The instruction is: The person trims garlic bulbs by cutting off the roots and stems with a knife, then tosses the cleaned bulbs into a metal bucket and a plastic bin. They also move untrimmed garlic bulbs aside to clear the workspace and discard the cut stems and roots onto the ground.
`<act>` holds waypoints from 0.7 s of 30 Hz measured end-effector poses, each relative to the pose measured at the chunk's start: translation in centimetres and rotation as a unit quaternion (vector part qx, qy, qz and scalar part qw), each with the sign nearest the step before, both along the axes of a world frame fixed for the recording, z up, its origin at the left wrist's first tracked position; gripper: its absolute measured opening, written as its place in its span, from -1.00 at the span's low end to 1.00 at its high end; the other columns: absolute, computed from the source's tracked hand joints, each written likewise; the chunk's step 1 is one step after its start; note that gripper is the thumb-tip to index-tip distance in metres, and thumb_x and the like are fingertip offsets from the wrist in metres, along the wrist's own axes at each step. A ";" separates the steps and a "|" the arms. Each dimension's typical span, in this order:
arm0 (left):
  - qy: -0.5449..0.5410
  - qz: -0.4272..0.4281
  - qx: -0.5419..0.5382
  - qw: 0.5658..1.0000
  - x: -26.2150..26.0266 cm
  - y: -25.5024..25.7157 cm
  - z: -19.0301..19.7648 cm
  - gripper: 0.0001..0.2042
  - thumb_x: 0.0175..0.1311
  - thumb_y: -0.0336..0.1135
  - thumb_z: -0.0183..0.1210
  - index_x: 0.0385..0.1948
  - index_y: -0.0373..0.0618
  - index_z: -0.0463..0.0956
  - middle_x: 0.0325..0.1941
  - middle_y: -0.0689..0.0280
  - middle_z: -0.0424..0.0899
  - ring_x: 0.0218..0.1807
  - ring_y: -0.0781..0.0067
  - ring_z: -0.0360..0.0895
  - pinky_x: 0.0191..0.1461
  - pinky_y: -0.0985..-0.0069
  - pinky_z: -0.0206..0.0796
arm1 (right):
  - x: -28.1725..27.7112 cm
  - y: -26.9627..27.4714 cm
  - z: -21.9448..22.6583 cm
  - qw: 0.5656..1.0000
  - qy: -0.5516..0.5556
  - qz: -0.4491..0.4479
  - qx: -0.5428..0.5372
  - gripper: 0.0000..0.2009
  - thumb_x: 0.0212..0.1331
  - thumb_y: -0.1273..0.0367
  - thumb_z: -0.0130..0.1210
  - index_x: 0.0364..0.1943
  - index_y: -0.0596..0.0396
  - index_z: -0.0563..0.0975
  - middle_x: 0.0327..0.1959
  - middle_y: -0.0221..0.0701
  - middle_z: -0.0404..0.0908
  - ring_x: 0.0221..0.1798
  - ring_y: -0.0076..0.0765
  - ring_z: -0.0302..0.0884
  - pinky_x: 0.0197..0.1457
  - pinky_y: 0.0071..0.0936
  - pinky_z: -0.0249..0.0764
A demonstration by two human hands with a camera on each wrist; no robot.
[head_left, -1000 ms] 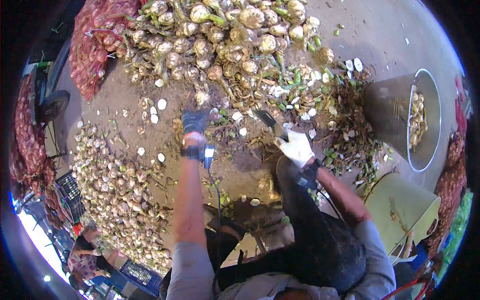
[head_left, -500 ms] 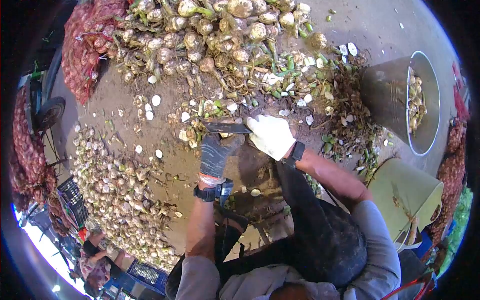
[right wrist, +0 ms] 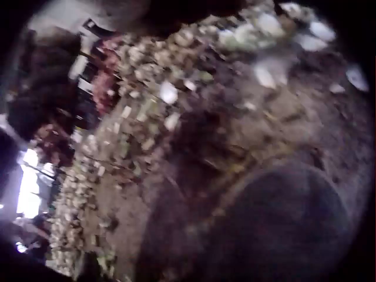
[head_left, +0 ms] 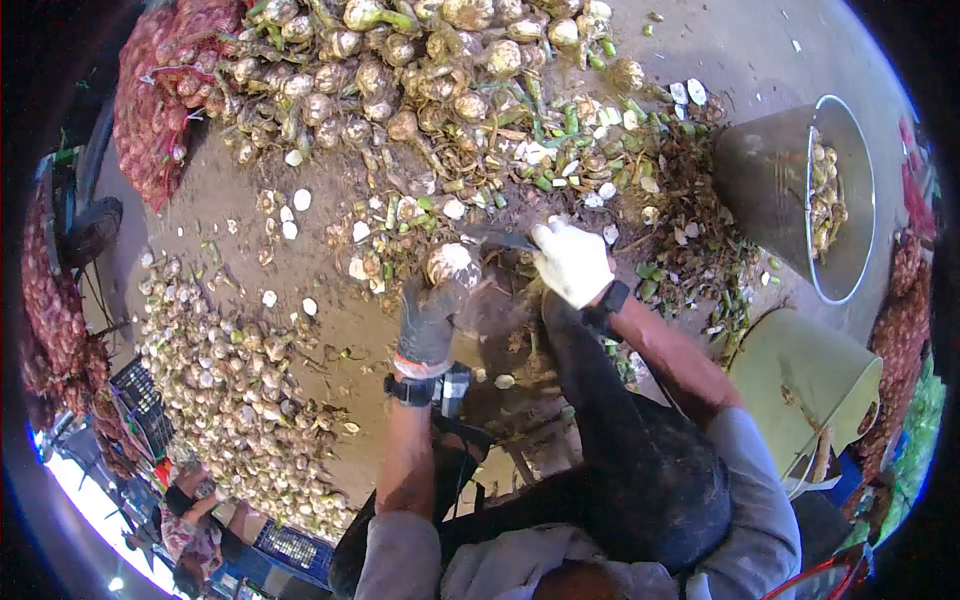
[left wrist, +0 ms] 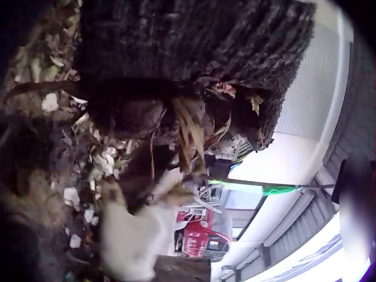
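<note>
In the head view my left hand [head_left: 428, 325], in a dark grey glove, holds a garlic bulb [head_left: 452, 264] whose top side shows a pale face. The left wrist view has the glove's ribbed knit [left wrist: 194, 41] up close, with dry leaf strips [left wrist: 189, 132] sticking out below it. My right hand [head_left: 572, 264], in a white glove, grips a knife [head_left: 500, 238] with a broad dark blade pointing left, just above and right of the bulb. That white glove [left wrist: 129, 238] shows low in the left wrist view. The right wrist view is blurred.
A heap of stemmed garlic [head_left: 400, 75] lies ahead, trimmed bulbs [head_left: 240, 400] at left. White slices and stem scraps [head_left: 560, 165] litter the ground. A metal bucket [head_left: 765, 185] holding bulbs lies tipped at right, near a pale green bucket [head_left: 805, 385]. Red net sacks [head_left: 150, 100] stand at far left.
My left hand has come back from beside the heap with a garlic bulb. The knife passed over the bulb half a second ago and has since shifted right, and the bulb's pale face now shows.
</note>
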State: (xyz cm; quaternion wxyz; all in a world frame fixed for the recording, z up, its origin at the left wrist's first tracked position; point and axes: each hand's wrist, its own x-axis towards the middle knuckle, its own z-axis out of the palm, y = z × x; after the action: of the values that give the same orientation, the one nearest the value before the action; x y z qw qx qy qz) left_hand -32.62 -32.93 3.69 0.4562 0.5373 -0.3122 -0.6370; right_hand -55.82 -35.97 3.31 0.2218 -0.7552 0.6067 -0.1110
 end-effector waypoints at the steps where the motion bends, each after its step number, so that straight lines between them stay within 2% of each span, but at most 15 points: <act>1: 0.004 0.000 -0.002 1.000 -0.2 -0.7 0.7 -0.56 0.12 -0.34 0.29 0.06 -0.16 0.44 -0.30 0.36 0.60 -0.41 0.58 0.49 -0.42 0.63 0.29 | 0.5 0.3 0.9 1.000 -0.021 0.003 -0.017 -0.82 -0.01 0.32 0.16 -0.31 0.01 0.50 -0.47 -0.29 0.47 -0.47 -0.08 0.53 -0.47 -0.17 0.48; 3: 0.008 -0.101 0.081 0.992 0.3 -2.2 2.0 -0.59 0.14 -0.29 0.28 0.03 -0.16 0.46 -0.31 0.38 0.60 -0.42 0.60 0.49 -0.45 0.64 0.29 | 1.2 0.0 3.4 0.996 -0.045 0.038 -0.061 -0.82 0.01 0.32 0.14 -0.28 0.00 0.51 -0.45 -0.28 0.50 -0.44 -0.10 0.56 -0.46 -0.17 0.49; 5: 0.049 -0.067 0.075 0.994 0.2 -1.6 0.9 -0.59 0.15 -0.22 0.29 0.02 -0.16 0.48 -0.32 0.40 0.59 -0.43 0.60 0.49 -0.46 0.64 0.29 | 1.7 -0.3 2.9 0.993 -0.047 0.062 -0.084 -0.84 0.03 0.31 0.13 -0.29 -0.01 0.51 -0.49 -0.29 0.50 -0.44 -0.12 0.55 -0.45 -0.16 0.48; 7: 0.114 -0.055 0.124 0.984 0.2 -1.7 2.5 -0.56 0.17 -0.16 0.29 0.03 -0.16 0.47 -0.26 0.37 0.62 -0.35 0.57 0.56 -0.39 0.62 0.40 | 2.0 -0.9 0.5 0.999 0.042 0.024 0.014 -0.89 0.04 0.32 0.11 -0.40 0.01 0.48 -0.51 -0.28 0.55 -0.41 -0.14 0.58 -0.45 -0.17 0.51; 9: 0.034 -0.060 0.077 0.995 -1.0 -2.5 3.9 -0.52 0.19 -0.07 0.27 0.07 -0.16 0.47 -0.17 0.33 0.64 -0.26 0.53 0.59 -0.35 0.60 0.44 | 0.8 -1.0 0.0 1.000 -0.001 -0.017 0.020 -0.86 0.11 0.29 0.08 -0.40 0.04 0.49 -0.48 -0.26 0.57 -0.41 -0.02 0.59 -0.41 -0.13 0.52; 11: 0.315 -0.054 0.113 0.941 -0.6 -2.4 1.9 -0.50 0.19 -0.10 0.29 0.10 -0.16 0.45 -0.03 0.27 0.63 -0.11 0.39 0.61 -0.17 0.49 0.51 | 1.5 0.2 0.8 0.992 -0.070 -0.085 0.057 -0.83 0.14 0.26 0.07 -0.38 0.07 0.50 -0.48 -0.19 0.58 -0.42 0.07 0.57 -0.37 -0.11 0.50; 12: -0.010 -0.154 0.026 0.988 -1.3 -3.2 2.0 -0.42 0.11 -0.13 0.36 0.15 -0.16 0.42 0.06 0.25 0.59 0.01 0.28 0.59 0.02 0.39 0.49 | 2.1 0.2 1.1 0.983 -0.140 -0.092 0.073 -0.79 0.17 0.23 0.05 -0.36 0.09 0.51 -0.48 -0.11 0.57 -0.39 0.11 0.56 -0.33 -0.08 0.47; 13: -0.005 -0.156 0.025 0.987 -1.8 -3.7 2.3 -0.42 0.11 -0.13 0.36 0.15 -0.16 0.42 0.06 0.25 0.59 0.01 0.28 0.59 0.02 0.39 0.49 | 2.2 0.0 2.1 0.969 -0.182 -0.104 0.131 -0.78 0.16 0.22 0.05 -0.35 0.10 0.52 -0.51 -0.08 0.56 -0.38 0.14 0.55 -0.32 -0.07 0.46; 14: -0.228 -0.242 -0.107 0.937 -2.1 -4.2 2.7 -0.38 0.07 -0.14 0.39 0.17 -0.17 0.40 0.08 0.25 0.58 0.04 0.27 0.58 0.08 0.37 0.46 | 2.3 -0.1 1.8 0.968 -0.180 -0.116 0.130 -0.78 0.16 0.23 0.05 -0.32 0.09 0.53 -0.49 -0.09 0.57 -0.38 0.13 0.55 -0.31 -0.08 0.46; 15: -0.435 -0.308 -0.232 0.814 -2.5 -4.7 3.6 -0.34 0.03 -0.16 0.42 0.19 -0.18 0.37 0.11 0.26 0.56 0.07 0.26 0.57 0.13 0.35 0.44 | 2.4 -0.3 1.4 0.967 -0.180 -0.128 0.129 -0.78 0.16 0.23 0.05 -0.30 0.08 0.54 -0.47 -0.10 0.58 -0.38 0.13 0.55 -0.30 -0.08 0.47; 16: -0.398 -0.266 -0.176 0.860 -2.0 -3.9 2.2 -0.31 -0.02 -0.15 0.45 0.18 -0.19 0.38 0.04 0.27 0.60 0.04 0.29 0.57 0.14 0.37 0.42 | 2.4 -0.2 1.2 0.967 -0.180 -0.129 0.127 -0.78 0.16 0.23 0.05 -0.30 0.08 0.54 -0.47 -0.10 0.58 -0.38 0.13 0.55 -0.30 -0.08 0.47; 17: -0.398 -0.264 -0.178 0.860 -2.1 -3.5 2.0 -0.31 -0.02 -0.15 0.45 0.18 -0.19 0.38 0.04 0.27 0.60 0.04 0.29 0.57 0.14 0.37 0.42 | 2.3 -0.1 1.1 0.980 -0.147 -0.092 0.094 -0.79 0.14 0.24 0.05 -0.28 0.07 0.55 -0.46 -0.13 0.58 -0.37 0.09 0.56 -0.30 -0.10 0.47; 19: -0.164 -0.154 -0.096 0.970 -2.7 -2.5 1.9 -0.44 -0.01 -0.31 0.43 0.08 -0.19 0.45 -0.16 0.33 0.63 -0.09 0.47 0.57 -0.07 0.52 0.47 | 2.2 0.5 1.1 0.990 -0.114 -0.052 0.064 -0.79 0.13 0.25 0.05 -0.26 0.05 0.56 -0.44 -0.16 0.58 -0.37 0.06 0.56 -0.30 -0.11 0.48; 20: 0.006 -0.088 0.027 0.996 -2.4 -1.8 0.9 -0.52 0.09 -0.36 0.35 0.07 -0.23 0.43 -0.18 0.34 0.62 -0.15 0.49 0.56 -0.07 0.55 0.47 | 2.2 0.7 1.1 0.989 -0.143 -0.031 0.032 -0.80 0.12 0.26 0.05 -0.26 0.04 0.56 -0.44 -0.19 0.57 -0.36 0.03 0.56 -0.30 -0.12 0.48; 21: 0.006 -0.086 0.029 0.996 -2.5 -1.4 0.4 -0.52 0.09 -0.36 0.35 0.07 -0.23 0.43 -0.18 0.34 0.62 -0.15 0.49 0.56 -0.07 0.55 0.47 | 2.3 1.0 1.2 0.985 -0.172 -0.012 0.000 -0.81 0.11 0.27 0.05 -0.26 0.02 0.56 -0.43 -0.22 0.56 -0.36 0.00 0.56 -0.31 -0.12 0.49</act>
State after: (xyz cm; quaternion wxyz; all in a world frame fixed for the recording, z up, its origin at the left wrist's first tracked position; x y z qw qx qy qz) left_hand -35.13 -34.38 4.06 0.3860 0.5175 -0.3360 -0.6858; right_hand -53.55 -35.01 4.53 0.3214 -0.7176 0.5685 -0.2419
